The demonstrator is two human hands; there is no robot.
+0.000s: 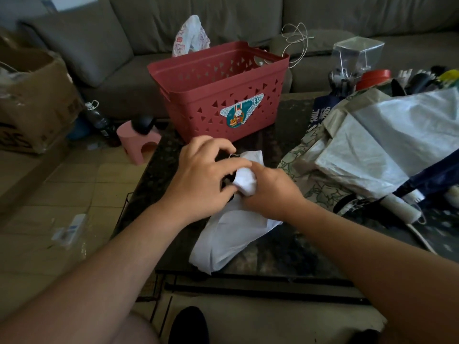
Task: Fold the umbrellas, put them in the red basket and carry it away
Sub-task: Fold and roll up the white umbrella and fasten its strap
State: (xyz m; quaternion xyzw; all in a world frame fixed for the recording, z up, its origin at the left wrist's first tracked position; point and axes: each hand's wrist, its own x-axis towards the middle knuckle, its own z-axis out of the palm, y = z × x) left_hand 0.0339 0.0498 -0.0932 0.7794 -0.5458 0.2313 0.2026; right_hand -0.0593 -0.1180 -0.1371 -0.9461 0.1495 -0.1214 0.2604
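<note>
Both hands meet over a white umbrella [232, 234] lying on the dark table [285, 252]. The left hand [201, 180] curls its fingers over the umbrella's bunched upper end, and the right hand [269, 191] grips the white fabric just beside it, thumb pressed into the folds. Just beyond them stands the red basket [218, 95], its walls cut with triangles; a sticker [242, 112] on its front shows a cartoon figure and the letters "EP". To the right, 1 heap of unfolded umbrellas [380, 150] spreads across the table, silver, pale patterned and navy; the navy cloth bears white characters too blurred to read.
</note>
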